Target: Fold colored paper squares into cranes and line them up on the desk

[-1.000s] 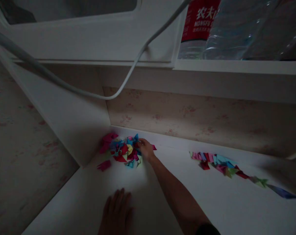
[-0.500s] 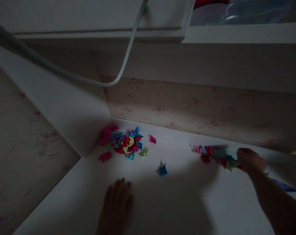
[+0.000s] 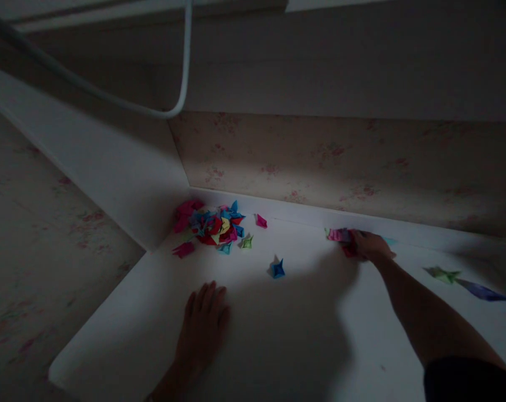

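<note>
My left hand [image 3: 205, 315] rests flat on the white surface with its fingers stretched out, near the front left. At the back right, my right hand [image 3: 372, 245] is closed around part of a row of small folded paper pieces [image 3: 337, 234], pink, red and other colours. The row lies along the back edge; its right part is hidden under the hand. A blue folded paper piece [image 3: 278, 269] stands alone between my hands. Beyond my left hand, a heap of colourful folded paper pieces [image 3: 213, 224] fills the back left corner.
A light green paper piece [image 3: 445, 275] and a purple-blue one [image 3: 485, 291] lie at the right. A pink piece [image 3: 261, 221] sits beside the heap. Overhead hangs a white cable [image 3: 152, 113] below a cabinet. Floral wallpaper [image 3: 295, 162] covers the back wall.
My right hand has moved left along the row of paper pieces and now covers much of it. The view has shifted; my left hand remains flat on the surface.
</note>
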`<control>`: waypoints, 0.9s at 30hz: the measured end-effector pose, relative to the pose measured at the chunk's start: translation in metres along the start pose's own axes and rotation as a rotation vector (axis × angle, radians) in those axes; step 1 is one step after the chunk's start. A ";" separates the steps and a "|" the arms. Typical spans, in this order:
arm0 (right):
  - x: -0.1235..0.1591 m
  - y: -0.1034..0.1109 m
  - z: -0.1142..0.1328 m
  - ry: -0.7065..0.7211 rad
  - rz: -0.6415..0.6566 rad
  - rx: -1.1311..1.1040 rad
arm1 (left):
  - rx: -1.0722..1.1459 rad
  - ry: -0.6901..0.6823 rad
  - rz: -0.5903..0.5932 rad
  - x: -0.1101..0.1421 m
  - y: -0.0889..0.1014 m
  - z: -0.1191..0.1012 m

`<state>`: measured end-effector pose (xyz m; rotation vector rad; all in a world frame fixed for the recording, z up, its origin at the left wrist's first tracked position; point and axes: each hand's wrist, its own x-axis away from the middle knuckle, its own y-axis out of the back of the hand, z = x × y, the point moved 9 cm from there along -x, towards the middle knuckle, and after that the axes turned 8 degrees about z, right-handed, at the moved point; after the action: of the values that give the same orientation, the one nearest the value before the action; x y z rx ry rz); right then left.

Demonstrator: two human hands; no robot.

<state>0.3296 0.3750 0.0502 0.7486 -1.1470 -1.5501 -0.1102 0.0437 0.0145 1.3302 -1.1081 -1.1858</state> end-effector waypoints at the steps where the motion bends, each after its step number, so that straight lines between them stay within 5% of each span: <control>1: 0.001 -0.009 0.008 -0.011 0.028 0.022 | 0.001 0.003 0.002 0.000 0.001 0.000; 8: 0.033 -0.048 0.093 0.152 0.165 0.084 | 0.007 0.003 -0.015 0.000 0.001 0.000; 17: 0.119 -0.118 0.286 0.485 0.368 -0.032 | 0.032 0.003 -0.020 -0.001 0.001 0.001; 20: 0.144 -0.124 0.337 0.593 0.386 -0.113 | 0.036 0.009 -0.019 -0.001 0.003 0.002; 23: 0.138 -0.108 0.344 0.566 0.321 -0.169 | 0.029 0.011 -0.010 -0.001 0.004 0.002; 27: 0.091 -0.070 0.283 0.379 0.195 -0.163 | 0.026 0.010 0.003 -0.001 0.004 0.001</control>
<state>0.0269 0.3734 0.0923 0.7571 -0.7791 -1.2549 -0.1113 0.0441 0.0186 1.3521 -1.1218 -1.1650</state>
